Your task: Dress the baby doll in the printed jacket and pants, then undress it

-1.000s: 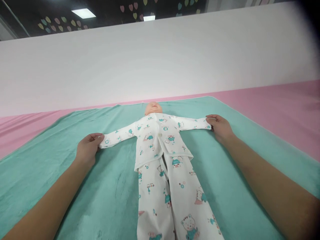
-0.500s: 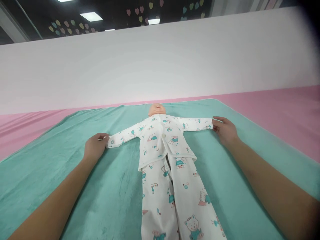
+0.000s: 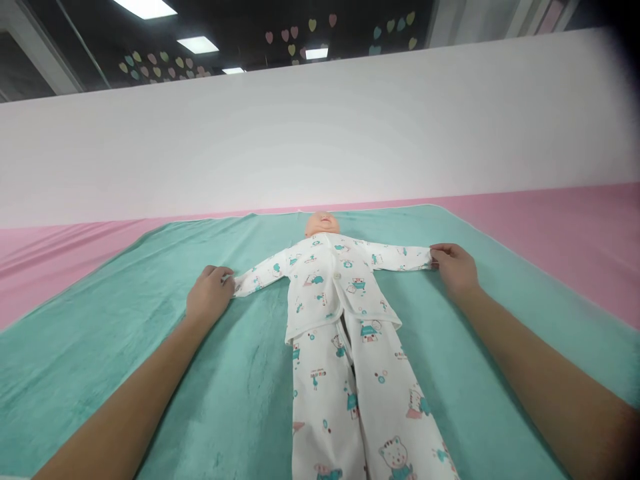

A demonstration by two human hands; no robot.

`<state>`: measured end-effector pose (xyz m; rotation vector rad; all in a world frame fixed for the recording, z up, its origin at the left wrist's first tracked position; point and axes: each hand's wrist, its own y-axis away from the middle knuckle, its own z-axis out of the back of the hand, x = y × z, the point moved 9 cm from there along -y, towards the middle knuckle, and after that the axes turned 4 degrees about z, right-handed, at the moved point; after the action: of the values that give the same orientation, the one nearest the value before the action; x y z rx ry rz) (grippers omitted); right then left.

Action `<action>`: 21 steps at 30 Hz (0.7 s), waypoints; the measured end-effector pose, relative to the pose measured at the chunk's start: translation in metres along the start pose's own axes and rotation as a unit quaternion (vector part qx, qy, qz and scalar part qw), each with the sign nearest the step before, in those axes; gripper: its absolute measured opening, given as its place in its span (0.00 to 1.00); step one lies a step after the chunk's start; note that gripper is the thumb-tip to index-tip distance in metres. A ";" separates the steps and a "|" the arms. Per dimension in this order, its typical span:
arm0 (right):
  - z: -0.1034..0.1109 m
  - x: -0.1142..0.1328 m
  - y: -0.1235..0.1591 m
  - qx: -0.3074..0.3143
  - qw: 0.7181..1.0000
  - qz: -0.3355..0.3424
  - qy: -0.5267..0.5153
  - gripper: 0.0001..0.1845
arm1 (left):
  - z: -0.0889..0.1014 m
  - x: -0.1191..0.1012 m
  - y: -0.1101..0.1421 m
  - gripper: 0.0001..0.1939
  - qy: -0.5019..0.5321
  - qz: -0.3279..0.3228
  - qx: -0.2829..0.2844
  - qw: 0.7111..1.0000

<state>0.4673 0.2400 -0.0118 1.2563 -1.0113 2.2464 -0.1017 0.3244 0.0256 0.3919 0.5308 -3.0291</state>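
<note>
A baby doll (image 3: 323, 223) lies on its back, head away from me, dressed in a white printed jacket (image 3: 327, 290) and matching trousers (image 3: 325, 400). One button shows at the jacket's front, and its lower edges part over the trousers. Both sleeves stretch out sideways. My left hand (image 3: 211, 292) is closed on the cuff of the left-side sleeve (image 3: 265, 270). At the other side, my right hand (image 3: 455, 267) pinches the end of the right-side sleeve (image 3: 403, 258). Any doll hands are hidden inside the cuffs or behind my fingers.
Beneath the doll spreads a green blanket (image 3: 250, 387), over a pink sheet (image 3: 565, 233). A white wall or panel (image 3: 300, 140) rises behind the far edge. Above it, dark glass (image 3: 225, 27) carries heart stickers and shows bright ceiling lights.
The whole view has shifted slightly, so the doll sits lower and farther right. My left hand has come a little closer to the doll, its sleeve slightly less extended. Both hands keep their hold.
</note>
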 end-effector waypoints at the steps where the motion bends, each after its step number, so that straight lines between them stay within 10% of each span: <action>1: 0.003 0.004 0.001 -0.011 1.000 0.006 0.023 0.13 | 0.004 -0.001 0.000 0.14 0.013 -0.003 -0.020 1.000; 6: -0.010 0.048 0.015 0.040 0.984 0.145 0.100 0.17 | 0.018 -0.022 0.008 0.18 0.079 -0.079 -0.081 0.990; 10: -0.046 0.059 0.030 0.167 0.935 0.241 0.200 0.24 | 0.006 -0.045 0.017 0.25 0.076 -0.156 -0.009 0.985; 21: -0.067 0.033 0.033 0.275 0.896 0.201 0.285 0.28 | -0.016 -0.062 0.029 0.30 0.068 -0.192 0.154 0.967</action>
<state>0.3905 0.2673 -0.0203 0.4806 -0.4420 3.1004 -0.0351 0.3021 0.0176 0.5734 0.1455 -3.4924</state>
